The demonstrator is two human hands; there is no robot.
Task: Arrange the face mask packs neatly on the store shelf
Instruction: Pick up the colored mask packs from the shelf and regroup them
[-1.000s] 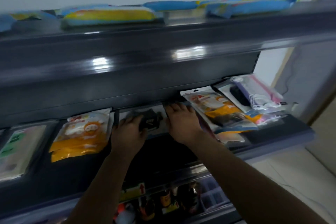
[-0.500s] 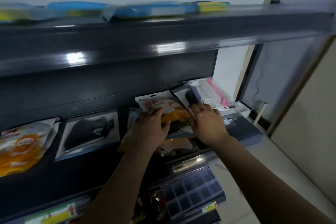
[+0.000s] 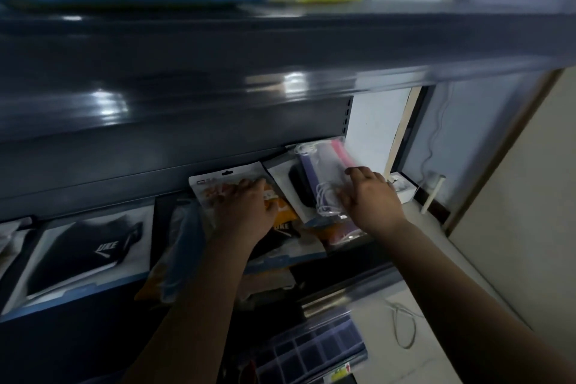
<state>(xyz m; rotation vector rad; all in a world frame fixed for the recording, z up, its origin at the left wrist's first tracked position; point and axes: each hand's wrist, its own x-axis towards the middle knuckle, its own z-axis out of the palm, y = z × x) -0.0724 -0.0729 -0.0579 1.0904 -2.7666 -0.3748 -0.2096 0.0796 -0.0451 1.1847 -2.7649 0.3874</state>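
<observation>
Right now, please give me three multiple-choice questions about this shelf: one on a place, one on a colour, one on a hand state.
1. Where does the left hand rest?
A. on the orange mask pack
B. on the top shelf
C. on the floor

2. What colour is the stripe at the far edge of the clear mask pack?
A. green
B. pink
C. brown

3. How does the right hand stand?
A. hanging idle
B. fist in the air
C. on the clear mask pack

Key: 1 A, fingers lie on it; 2 B, pink edge shows; 3 C, fingers touch it.
</observation>
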